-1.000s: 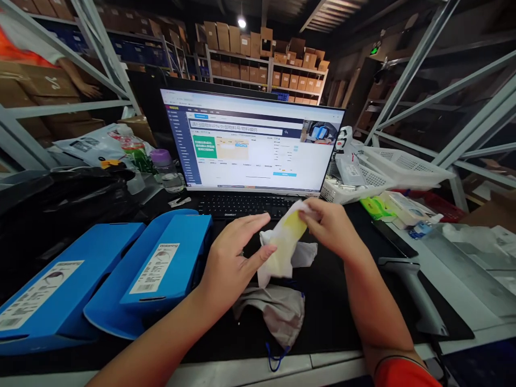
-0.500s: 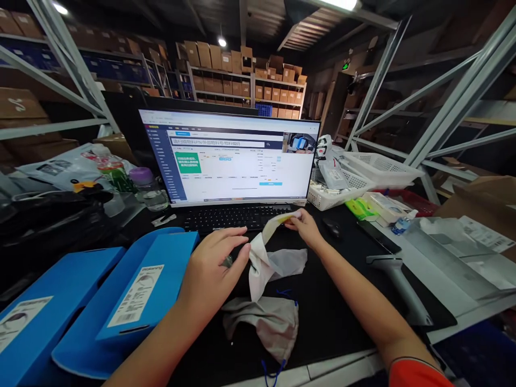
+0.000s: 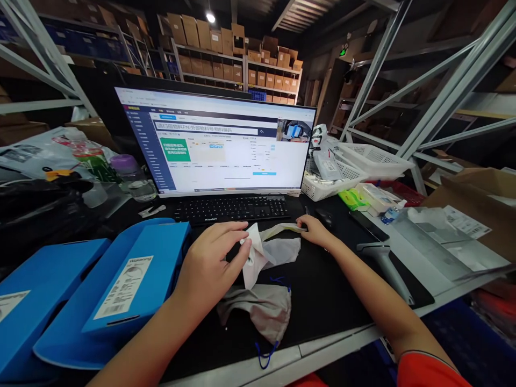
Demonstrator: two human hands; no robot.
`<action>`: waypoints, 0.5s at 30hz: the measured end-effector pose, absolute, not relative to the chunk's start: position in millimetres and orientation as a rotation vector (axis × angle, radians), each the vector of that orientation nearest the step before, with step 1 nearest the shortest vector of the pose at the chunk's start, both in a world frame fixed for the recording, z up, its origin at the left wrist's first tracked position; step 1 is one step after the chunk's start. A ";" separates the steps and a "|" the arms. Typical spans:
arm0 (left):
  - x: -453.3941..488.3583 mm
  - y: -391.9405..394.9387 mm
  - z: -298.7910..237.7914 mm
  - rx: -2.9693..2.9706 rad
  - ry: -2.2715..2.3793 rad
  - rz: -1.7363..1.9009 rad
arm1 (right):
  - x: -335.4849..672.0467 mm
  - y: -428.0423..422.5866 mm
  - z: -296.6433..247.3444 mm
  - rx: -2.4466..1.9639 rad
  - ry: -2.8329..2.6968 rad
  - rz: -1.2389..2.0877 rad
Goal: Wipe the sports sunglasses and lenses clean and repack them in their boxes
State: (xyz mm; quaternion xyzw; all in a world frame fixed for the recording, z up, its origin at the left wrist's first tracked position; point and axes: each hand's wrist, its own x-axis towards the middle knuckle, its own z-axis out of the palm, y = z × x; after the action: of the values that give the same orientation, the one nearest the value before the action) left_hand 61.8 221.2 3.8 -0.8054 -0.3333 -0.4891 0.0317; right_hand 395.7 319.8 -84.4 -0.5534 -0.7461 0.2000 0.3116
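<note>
Shelving point(image 3: 245, 72) stacked with cartons point(image 3: 203, 35) rises behind a black tabletop point(image 3: 318, 290), where, nearer than the keyboard point(image 3: 229, 208), the left hand point(image 3: 213, 252) parts its fingers narrowly at white wrapping point(image 3: 253, 260), contact unclear, and the right hand point(image 3: 315, 231) pinches a pale strip point(image 3: 280, 230), lengthwise sideways, pointing left toward the wrapping.

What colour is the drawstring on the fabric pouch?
The drawstring on the pouch is blue, best seen in the head view.

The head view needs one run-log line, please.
left hand: at white sheet | right hand: pinching pale strip | grey pouch: on black mat
</note>
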 end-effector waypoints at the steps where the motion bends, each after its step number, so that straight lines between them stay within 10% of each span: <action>1: 63.2 221.4 1.8 -2.524 -1.022 -1.454 | 394.3 315.7 -78.5 -1.460 -2.004 0.481; 15: 91.8 236.0 -34.0 -2.883 -1.271 -0.110 | 326.7 271.5 -71.2 -1.595 -2.382 0.271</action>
State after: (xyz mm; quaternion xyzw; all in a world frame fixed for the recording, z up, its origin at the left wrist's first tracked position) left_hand 91.8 236.0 -34.0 -0.9145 -0.4030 -0.0349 -0.0055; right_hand 326.7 271.5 -71.2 -0.5492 -0.8202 0.0933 0.1306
